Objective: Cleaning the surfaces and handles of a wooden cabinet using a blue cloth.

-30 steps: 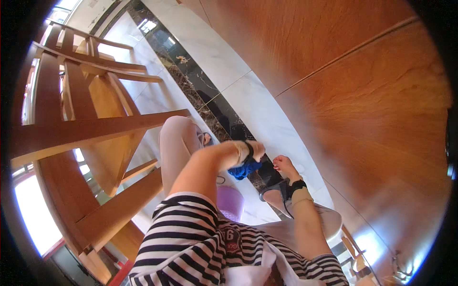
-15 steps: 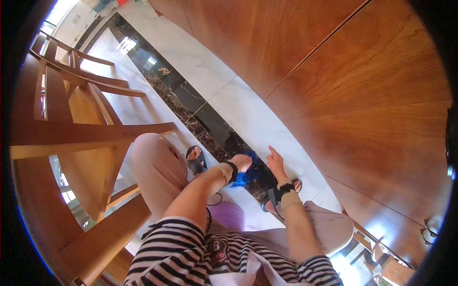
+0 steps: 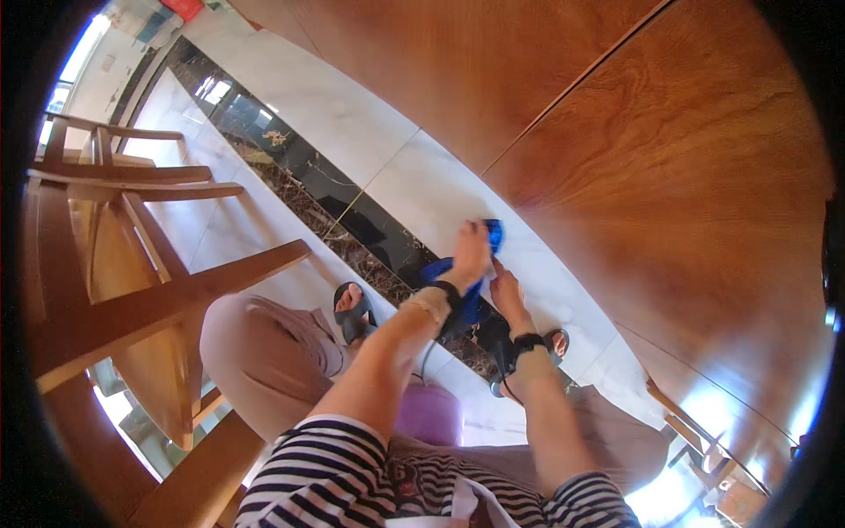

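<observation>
A crumpled, glossy blue thing (image 3: 495,232), cloth or plastic, hangs in front of me above the floor. My left hand (image 3: 473,251) is closed on its upper part, slightly blurred. More of the blue shows below and beside that hand, down toward the dark floor strip. Just to the right and a little nearer, my right hand (image 3: 509,297) has its fingers drawn together by the left fingers. What lies between the right fingertips is too small to make out. Each wrist wears a black band.
A large brown wooden table (image 3: 598,220) fills the right side. Wooden chairs (image 3: 158,308) stand at the left. Between them runs a white tiled floor with a dark marble strip (image 3: 352,211). A purple object (image 3: 429,415) stands between my legs, near my sandalled feet.
My left hand has moved forward and up with the blue thing, which now shows above it. My right hand's outstretched finger has folded in, close to the left hand. The view has shifted slightly.
</observation>
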Tool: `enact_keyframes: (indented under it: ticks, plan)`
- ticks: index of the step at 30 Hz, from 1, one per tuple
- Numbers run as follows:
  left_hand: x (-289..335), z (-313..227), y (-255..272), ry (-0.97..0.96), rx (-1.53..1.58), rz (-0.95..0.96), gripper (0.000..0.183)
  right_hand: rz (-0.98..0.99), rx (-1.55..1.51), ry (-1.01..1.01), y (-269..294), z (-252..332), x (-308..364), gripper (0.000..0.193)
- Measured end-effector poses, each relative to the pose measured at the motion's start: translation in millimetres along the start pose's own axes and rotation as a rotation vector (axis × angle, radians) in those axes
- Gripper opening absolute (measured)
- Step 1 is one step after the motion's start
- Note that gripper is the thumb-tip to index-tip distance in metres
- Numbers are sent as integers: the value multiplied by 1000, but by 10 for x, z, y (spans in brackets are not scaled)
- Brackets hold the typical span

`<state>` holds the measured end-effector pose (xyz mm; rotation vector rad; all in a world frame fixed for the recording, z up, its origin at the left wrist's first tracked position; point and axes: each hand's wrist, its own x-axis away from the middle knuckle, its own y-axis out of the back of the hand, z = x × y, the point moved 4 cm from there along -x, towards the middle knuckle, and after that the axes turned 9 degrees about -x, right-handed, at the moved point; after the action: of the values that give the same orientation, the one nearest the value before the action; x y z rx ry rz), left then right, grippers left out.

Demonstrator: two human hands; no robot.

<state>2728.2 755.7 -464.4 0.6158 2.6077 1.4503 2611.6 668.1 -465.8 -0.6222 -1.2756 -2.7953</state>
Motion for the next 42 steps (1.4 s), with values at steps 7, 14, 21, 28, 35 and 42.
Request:
enact_keyframes:
  ticks: [7, 14, 21, 28, 35, 42]
  plan:
    - [495, -877, -576, -658, -402, 17, 49, -174, -448, -378, -26, -479, 792, 29]
    - [1521, -542, -412, -686, -268, 476, 41, 208, -837, -673, -206, -567, 1303, 24]
    - [509, -470, 696, -65, 355, 402, 37, 112, -1505, -800, 10, 229, 1137, 47]
    - [326, -1737, 2973, -248, 1054, 286, 29, 164, -2037, 138, 1795, 1609, 595, 60]
    - [567, -2718, 5467, -735, 792, -835, 34, -1104, -255, 924, 4745, 4186, 1864, 22]
    - [45, -3432, 6788, -975, 306, -1424, 42, -1579, 993, 860, 5704, 5557, 1254, 41]
